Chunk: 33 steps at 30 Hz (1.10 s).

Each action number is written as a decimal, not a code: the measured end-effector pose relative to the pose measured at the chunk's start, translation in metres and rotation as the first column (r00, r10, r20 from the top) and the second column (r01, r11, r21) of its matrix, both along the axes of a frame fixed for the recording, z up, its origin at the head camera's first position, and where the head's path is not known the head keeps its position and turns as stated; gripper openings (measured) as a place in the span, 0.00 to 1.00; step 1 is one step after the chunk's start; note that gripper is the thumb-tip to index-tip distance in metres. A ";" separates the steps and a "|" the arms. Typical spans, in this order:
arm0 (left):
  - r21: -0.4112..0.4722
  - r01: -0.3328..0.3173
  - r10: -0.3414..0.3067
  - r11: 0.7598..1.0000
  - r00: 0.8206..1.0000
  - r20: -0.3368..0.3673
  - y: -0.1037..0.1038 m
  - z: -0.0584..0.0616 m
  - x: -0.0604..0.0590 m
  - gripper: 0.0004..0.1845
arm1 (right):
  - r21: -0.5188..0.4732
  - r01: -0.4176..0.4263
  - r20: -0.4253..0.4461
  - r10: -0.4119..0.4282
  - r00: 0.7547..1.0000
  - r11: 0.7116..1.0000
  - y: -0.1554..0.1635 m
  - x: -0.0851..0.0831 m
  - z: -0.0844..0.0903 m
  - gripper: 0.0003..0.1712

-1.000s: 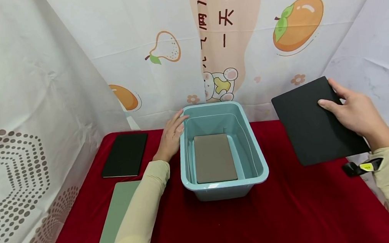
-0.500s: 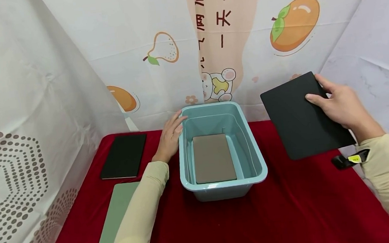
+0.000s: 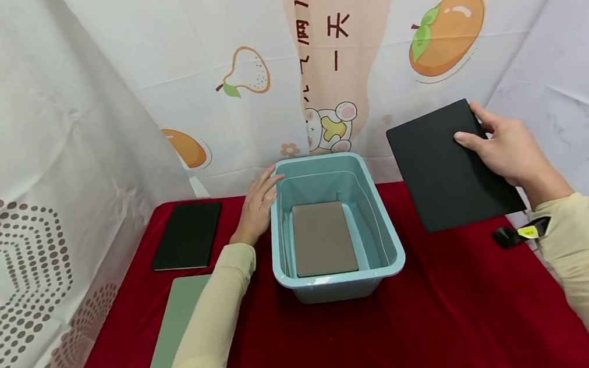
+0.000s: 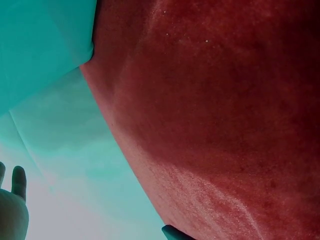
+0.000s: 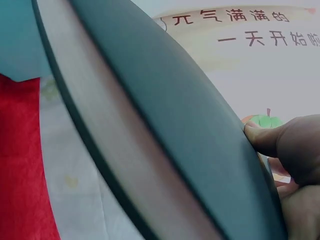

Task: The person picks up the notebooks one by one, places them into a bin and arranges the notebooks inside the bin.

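Note:
My right hand pinches a black notebook by its right edge, thumb on the cover. It is held up over the table, right of a light blue plastic basin. The right wrist view shows the notebook's pale page edges between dark covers. My left hand rests against the basin's left rim, fingers fairly straight. In the left wrist view only part of that hand shows, at the lower left. Inside the basin a grey-brown notebook lies flat.
Left of the basin, a second black notebook lies on the red cloth. In front of it is a green notebook, partly hidden by my left sleeve. Printed white curtains stand behind the table and on both sides.
My right hand has carried the black notebook left and slightly upward, closer to the basin. The left hand stays at the rim.

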<state>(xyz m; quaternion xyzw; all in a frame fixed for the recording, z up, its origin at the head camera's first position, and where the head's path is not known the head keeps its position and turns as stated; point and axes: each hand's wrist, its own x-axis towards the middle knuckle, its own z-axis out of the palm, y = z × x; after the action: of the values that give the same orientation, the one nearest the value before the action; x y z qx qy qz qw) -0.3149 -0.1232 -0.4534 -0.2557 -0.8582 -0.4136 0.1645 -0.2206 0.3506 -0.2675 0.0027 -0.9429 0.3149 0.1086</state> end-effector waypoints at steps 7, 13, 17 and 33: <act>0.004 0.005 -0.005 1.000 1.000 -0.003 0.001 0.001 -0.002 0.26 | -0.043 0.001 0.022 0.000 1.000 0.999 -0.009 -0.003 0.005 0.45; 0.003 0.001 -0.001 1.000 1.000 -0.005 0.001 0.001 -0.001 0.26 | -0.083 -0.012 0.060 0.017 0.998 0.996 -0.022 -0.007 0.007 0.46; 0.006 0.001 -0.001 1.000 1.000 -0.009 0.001 0.000 0.000 0.26 | -0.093 -0.039 0.066 0.045 0.997 0.995 -0.032 -0.009 0.007 0.46; -0.004 -0.015 0.015 1.000 1.000 0.003 0.001 0.002 0.003 0.26 | -0.202 -0.091 0.043 0.102 0.994 0.975 -0.063 -0.017 0.003 0.43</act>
<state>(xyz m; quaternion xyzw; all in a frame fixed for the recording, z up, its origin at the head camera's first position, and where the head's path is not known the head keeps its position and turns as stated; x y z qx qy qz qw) -0.3123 -0.1220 -0.4518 -0.2488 -0.8612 -0.4110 0.1658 -0.2374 0.2874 -0.2644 0.0293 -0.9077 0.4130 0.0676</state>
